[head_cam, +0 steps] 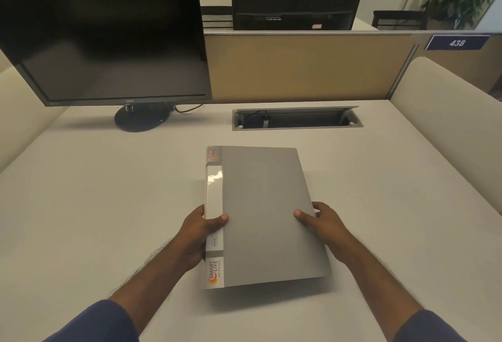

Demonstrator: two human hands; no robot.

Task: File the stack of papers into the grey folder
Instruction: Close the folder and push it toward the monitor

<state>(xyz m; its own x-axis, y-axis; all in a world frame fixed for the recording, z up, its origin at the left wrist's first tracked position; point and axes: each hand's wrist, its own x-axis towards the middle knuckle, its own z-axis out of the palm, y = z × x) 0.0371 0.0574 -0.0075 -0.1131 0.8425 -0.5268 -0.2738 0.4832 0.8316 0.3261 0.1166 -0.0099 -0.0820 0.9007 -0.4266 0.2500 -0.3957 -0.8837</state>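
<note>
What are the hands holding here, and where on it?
The closed grey folder: the left hand has its grip on the spine edge, the right hand on the opposite long edge, thumbs on the cover.

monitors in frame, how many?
2. One monitor stands on this desk at far left, screen dark. The second monitor shows its back beyond the partition, centre-right. Others may be hidden behind the partition.

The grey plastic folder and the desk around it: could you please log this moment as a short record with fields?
folder: grey plastic folder, closed, white labelled spine to the left
left hand: left hand grips the spine edge, thumb on top
right hand: right hand holds the opening edge, thumb on the cover
papers: no loose stack in view
surface: pale desk
behind: black monitor, screen dark
</note>
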